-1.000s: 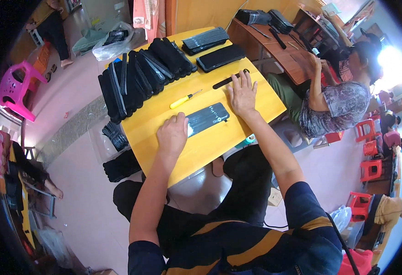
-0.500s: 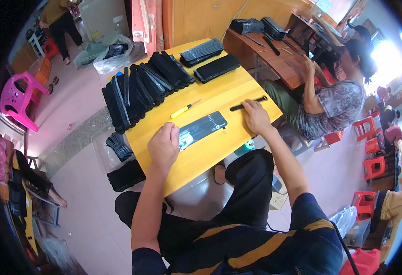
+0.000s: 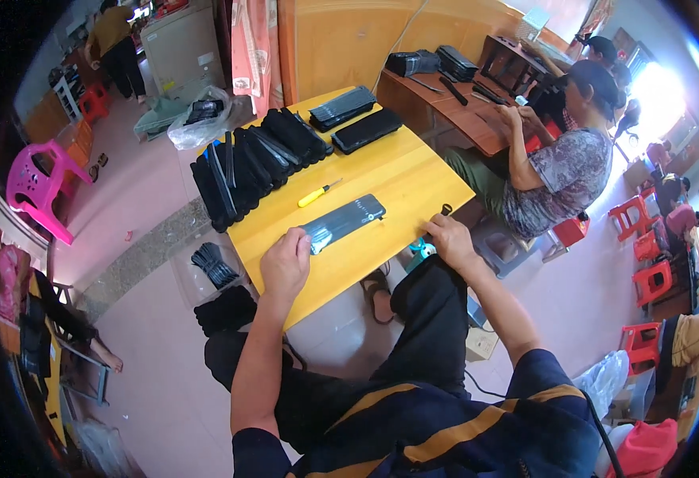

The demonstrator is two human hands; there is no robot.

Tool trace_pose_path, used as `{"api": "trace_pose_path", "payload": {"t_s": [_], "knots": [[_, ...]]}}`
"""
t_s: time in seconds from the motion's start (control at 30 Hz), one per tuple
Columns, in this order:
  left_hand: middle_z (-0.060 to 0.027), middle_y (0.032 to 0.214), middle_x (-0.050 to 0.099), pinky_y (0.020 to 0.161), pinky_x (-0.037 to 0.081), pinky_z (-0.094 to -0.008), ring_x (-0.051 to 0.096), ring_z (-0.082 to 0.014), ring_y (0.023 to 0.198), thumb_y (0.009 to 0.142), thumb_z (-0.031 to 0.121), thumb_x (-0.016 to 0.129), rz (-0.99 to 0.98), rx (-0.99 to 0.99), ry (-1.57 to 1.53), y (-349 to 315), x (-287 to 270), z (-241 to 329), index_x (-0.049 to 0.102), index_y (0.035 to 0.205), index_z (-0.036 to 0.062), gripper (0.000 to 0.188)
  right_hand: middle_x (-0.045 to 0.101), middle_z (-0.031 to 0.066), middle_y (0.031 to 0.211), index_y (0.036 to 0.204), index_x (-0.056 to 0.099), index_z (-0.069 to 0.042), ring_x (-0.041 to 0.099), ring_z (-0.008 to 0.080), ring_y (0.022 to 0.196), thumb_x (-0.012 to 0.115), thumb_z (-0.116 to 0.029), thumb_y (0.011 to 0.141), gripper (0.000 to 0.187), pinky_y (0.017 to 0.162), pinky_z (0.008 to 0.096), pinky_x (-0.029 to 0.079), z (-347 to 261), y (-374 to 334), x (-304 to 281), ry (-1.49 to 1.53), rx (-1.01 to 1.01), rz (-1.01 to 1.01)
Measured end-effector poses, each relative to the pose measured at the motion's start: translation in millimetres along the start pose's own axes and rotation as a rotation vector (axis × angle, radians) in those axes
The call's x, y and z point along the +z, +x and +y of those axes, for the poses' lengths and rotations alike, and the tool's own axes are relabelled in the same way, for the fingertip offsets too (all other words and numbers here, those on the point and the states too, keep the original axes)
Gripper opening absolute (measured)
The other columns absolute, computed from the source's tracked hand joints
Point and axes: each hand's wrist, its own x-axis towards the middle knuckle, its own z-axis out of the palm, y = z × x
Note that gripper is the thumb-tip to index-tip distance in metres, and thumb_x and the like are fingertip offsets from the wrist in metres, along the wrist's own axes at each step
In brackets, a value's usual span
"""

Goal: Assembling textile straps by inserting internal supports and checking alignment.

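On the yellow table (image 3: pixel 413 171) lies a flat dark grey packet (image 3: pixel 349 217), its near-left end shiny like clear plastic. My left hand (image 3: pixel 284 259) is closed at that end, thumb and fingers pinched at its edge. By the table's right edge my right hand (image 3: pixel 450 241) is closed around a short black strap (image 3: pixel 446 209); only its end shows above the fingers, and the rest is hidden. Beyond the packet rests a screwdriver (image 3: pixel 315 196) with a yellow handle.
A row of black strap bundles (image 3: pixel 246 163) lines the table's far left. Two dark stacks (image 3: pixel 367 130) sit at its far end. A co-worker (image 3: pixel 560 171) works at a brown table (image 3: pixel 477 119) on the right. A pink chair (image 3: pixel 43 183) stands at left.
My right hand has drawn the black strap nearer along the table to its right edge. My left hand stays at the packet's end. The view has shifted slightly.
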Motion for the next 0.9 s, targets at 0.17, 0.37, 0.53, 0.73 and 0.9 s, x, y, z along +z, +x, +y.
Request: {"api": "trace_pose_path", "payload": {"t_s": [0.17,0.37,0.53,0.73,0.9], "knots": [[-0.0130,0.086,0.072,0.069,0.056,-0.0378,0.071,-0.0272,0.075,0.094,0.016,0.071,-0.077,-0.001,-0.372,-3,2,7,0.066,0.111,0.0056,0.021,0.072,0.0118,0.095,0.107,0.073,-0.008,0.072,0.0270,0.081,0.073,0.000,0.082,0.027,0.071,0.0352,0.057,-45,29,-28,0.522,0.149,0.312],[-0.0067,0.093,0.071,0.069,0.057,-0.0301,0.069,-0.0173,0.076,0.097,0.018,0.069,-0.211,-0.031,-0.839,-13,15,22,0.063,0.116,0.0004,0.027,0.071,0.0028,0.099,0.113,0.070,-0.004,0.068,0.0121,0.085,0.077,-0.011,0.092,0.023,0.076,0.0263,0.057,-106,69,-24,1.424,0.630,0.196],[-0.0064,0.090,0.070,0.065,0.054,-0.0237,0.067,-0.0109,0.071,0.101,0.022,0.065,-0.598,-0.489,-1.029,-6,-5,9,0.063,0.115,0.0034,0.023,0.071,0.0020,0.098,0.113,0.070,-0.006,0.068,0.0112,0.085,0.077,-0.011,0.093,0.022,0.075,0.0261,0.058,-113,77,4,1.623,0.760,0.230],[-0.0048,0.084,0.070,0.062,0.053,-0.0228,0.067,-0.0103,0.068,0.102,0.024,0.063,-0.583,-0.668,-1.051,0,-16,15,0.065,0.106,0.0043,0.021,0.070,0.0020,0.100,0.111,0.070,-0.006,0.066,0.0110,0.085,0.076,-0.008,0.092,0.019,0.074,0.0261,0.057,-112,80,29,1.695,0.821,0.234],[-0.0049,0.079,0.069,0.059,0.052,-0.0222,0.066,-0.0103,0.066,0.098,0.023,0.067,-0.545,-0.643,-0.926,-4,-3,4,0.067,0.095,0.0032,0.020,0.069,0.0015,0.098,0.113,0.068,-0.005,0.066,0.0105,0.082,0.075,-0.008,0.093,0.021,0.074,0.0259,0.057,-119,83,32,1.739,0.868,0.169]]}}
